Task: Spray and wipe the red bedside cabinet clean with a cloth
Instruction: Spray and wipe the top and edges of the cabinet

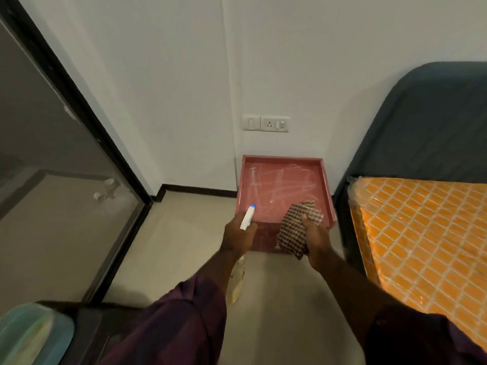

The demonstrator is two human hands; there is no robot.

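Note:
The red bedside cabinet (283,164) stands against the white wall, its rimmed top streaked with wet smears. My left hand (238,237) grips a spray bottle (247,218) in front of the cabinet's near left corner; the white head with a blue tip points at the top, and the pale bottle body hangs below my wrist. My right hand (313,233) holds a checked brown and white cloth (296,227) at the cabinet's near right edge, the cloth draping over the front.
A bed with an orange plastic-wrapped mattress (421,233) and a dark headboard (427,122) stands close on the right. A wall socket panel (266,123) sits above the cabinet. A dark-framed glass door (79,106) fills the left. Beige floor (171,246) lies before the cabinet.

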